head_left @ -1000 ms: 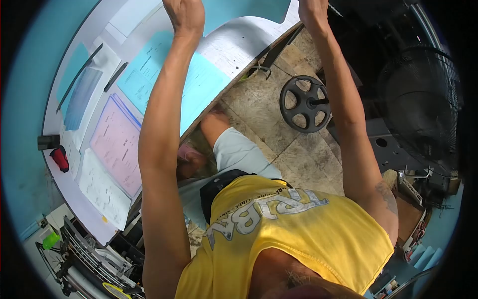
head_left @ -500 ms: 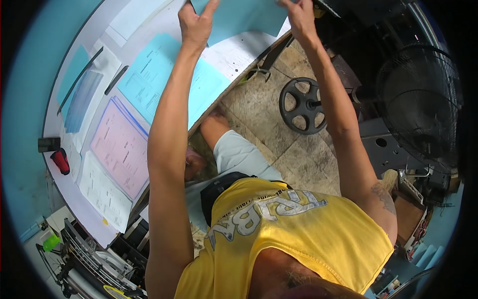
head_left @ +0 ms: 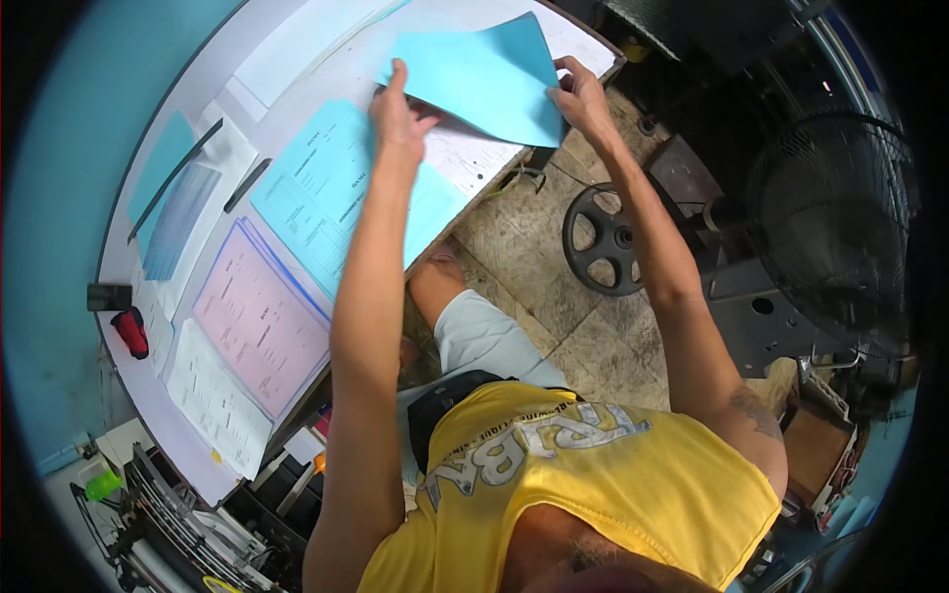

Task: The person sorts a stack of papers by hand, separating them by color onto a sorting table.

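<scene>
A stack of blue paper (head_left: 479, 74) is raised over the white table, its near edge bowed up. My left hand (head_left: 398, 127) is at its left edge, one finger over the top and another spread below the edge. The right edge is pinched between the thumb and fingers of my right hand (head_left: 581, 97). Close to my left forearm lie printed blue forms (head_left: 306, 183), partly covered by it. Printed pink forms (head_left: 259, 321) rest nearer to me, beside white printed forms (head_left: 215, 400).
Along the table (head_left: 272, 124) lie a dark strip (head_left: 247, 185), a black box (head_left: 109, 296) and a red object (head_left: 129, 333). A black handwheel (head_left: 578, 267) stands right of the table, with a fan (head_left: 830, 237) beyond. Machinery (head_left: 188, 534) fills the lower left.
The blue paper has come down and toward me, now showing more fully. My left hand has shifted down, its fingers more spread; my right hand has moved down, still gripping the right edge.
</scene>
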Tool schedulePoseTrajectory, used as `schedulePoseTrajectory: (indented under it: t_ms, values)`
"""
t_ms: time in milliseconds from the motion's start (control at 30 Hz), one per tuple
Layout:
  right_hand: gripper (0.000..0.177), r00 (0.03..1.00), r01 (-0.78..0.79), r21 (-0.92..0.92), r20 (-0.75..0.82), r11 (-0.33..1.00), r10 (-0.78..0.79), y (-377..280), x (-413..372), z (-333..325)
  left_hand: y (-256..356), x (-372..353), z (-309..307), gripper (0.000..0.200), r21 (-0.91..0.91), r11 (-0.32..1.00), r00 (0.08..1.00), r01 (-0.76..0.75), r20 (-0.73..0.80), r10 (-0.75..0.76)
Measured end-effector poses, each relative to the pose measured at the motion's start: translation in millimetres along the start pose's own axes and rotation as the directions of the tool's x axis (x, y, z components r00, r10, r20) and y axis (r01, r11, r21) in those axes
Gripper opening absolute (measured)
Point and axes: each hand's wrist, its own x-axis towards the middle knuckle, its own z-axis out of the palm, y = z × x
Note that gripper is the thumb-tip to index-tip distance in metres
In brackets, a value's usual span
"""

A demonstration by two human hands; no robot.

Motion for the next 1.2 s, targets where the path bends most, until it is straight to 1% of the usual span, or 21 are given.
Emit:
schedulePoseTrajectory:
  t_ms: [33, 133, 200, 233, 300, 333, 367, 433, 467, 500, 567, 667, 767, 800, 833, 900, 967, 1000, 1100, 1133, 1200]
  values:
    - [0.038, 0.991, 0.121, -0.282, -0.020, 0.952, -0.132, -3, -2, -8, 6, 10, -12, 0.067, 0.023, 0.996, 0.995, 0.086, 0.048, -0.087]
    - [0.040, 0.769, 0.590, -0.589, 0.202, 0.553, -0.606, -7, -7, -25, 16, 44, -33, 0.065, 0.195, 0.966, 0.974, 0.172, 0.115, -0.196]
    - [0.044, 0.721, 0.630, -0.613, 0.234, 0.477, -0.652, -12, -6, -26, 11, 81, -45, 0.058, 0.317, 0.938, 0.963, 0.140, 0.177, -0.204]
    - [0.046, 0.696, 0.648, -0.624, 0.253, 0.437, -0.672, -12, -6, -27, 6, 92, -45, 0.055, 0.506, 0.861, 0.976, 0.054, 0.156, -0.153]
    - [0.053, 0.939, 0.339, -0.358, 0.080, 0.870, -0.333, -2, 17, -22, 10, 88, -35, 0.050, 0.808, 0.581, 0.989, -0.097, 0.146, -0.039]
    - [0.056, 0.992, 0.120, -0.180, 0.048, 0.976, -0.114, 5, 31, -18, 11, 72, -28, 0.045, 0.915, 0.199, 0.929, -0.351, 0.315, 0.193]
    - [0.065, 0.999, -0.037, 0.063, 0.039, 0.997, 0.035, 9, 40, -16, 0, 61, -16, 0.040, 0.936, -0.075, 0.862, -0.343, 0.346, 0.370]
    - [0.062, 0.959, -0.243, 0.304, 0.216, 0.921, 0.182, 9, 50, -20, 2, 31, 1, 0.033, 0.853, -0.269, 0.781, -0.448, 0.520, 0.346]
    - [0.053, 0.969, -0.112, 0.016, 0.225, 0.994, 0.105, 6, 60, -21, -3, 29, 5, 0.033, 0.875, -0.224, 0.806, -0.429, 0.483, 0.343]
    - [0.042, 0.992, 0.113, -0.205, 0.086, 0.972, -0.097, 5, 60, -14, -7, 28, 7, 0.033, 0.897, -0.179, 0.829, -0.405, 0.443, 0.342]
    - [0.035, 0.975, 0.219, -0.571, 0.095, 0.791, -0.201, -14, 47, 1, -13, 27, 10, 0.032, 0.905, -0.188, 0.839, -0.383, 0.425, 0.341]
    - [0.029, 0.881, 0.402, -0.621, 0.064, 0.672, -0.468, -21, 35, 32, -25, 39, 18, 0.032, 0.844, -0.373, 0.799, -0.386, 0.508, 0.322]
    - [0.028, 0.986, 0.146, -0.604, 0.024, 0.783, -0.166, -37, 57, 12, -12, 46, 20, 0.030, 0.929, -0.092, 0.838, -0.359, 0.365, 0.406]
    - [0.033, 0.951, 0.241, -0.391, -0.086, 0.888, -0.296, -29, 66, 1, -5, 48, 16, 0.028, 0.927, 0.057, 0.825, -0.370, 0.300, 0.478]
    - [0.041, 0.943, 0.325, -0.074, -0.047, 0.943, -0.328, -17, 73, -17, 3, 48, 8, 0.025, 0.862, 0.030, 0.693, -0.507, 0.387, 0.608]
    - [0.035, 0.998, 0.029, 0.360, -0.056, 0.933, -0.009, -51, 53, -46, 21, 37, 2, 0.022, 0.652, 0.263, 0.601, -0.711, 0.369, 0.709]
    - [0.025, 0.968, 0.249, 0.486, -0.152, 0.838, -0.200, -30, 60, -58, 36, 19, -2, 0.024, 0.392, 0.547, 0.669, -0.740, 0.350, 0.655]
    - [0.023, 0.975, 0.195, 0.605, -0.207, 0.772, -0.084, -64, 34, -59, 38, 15, -3, 0.027, 0.239, 0.665, 0.701, -0.708, 0.350, 0.621]
    - [0.045, 0.962, 0.269, 0.553, -0.195, 0.789, -0.192, -19, 39, -43, 28, 16, -9, 0.029, 0.132, 0.542, 0.546, -0.830, 0.394, 0.739]
    - [0.046, 0.918, 0.393, 0.459, -0.248, 0.797, -0.310, -13, 35, -34, 24, 5, -4, 0.031, 0.122, 0.602, 0.601, -0.789, 0.356, 0.716]
    - [0.043, 0.893, 0.449, 0.467, -0.262, 0.762, -0.366, -15, 25, -21, 18, 9, -9, 0.031, 0.270, 0.590, 0.648, -0.761, 0.378, 0.661]
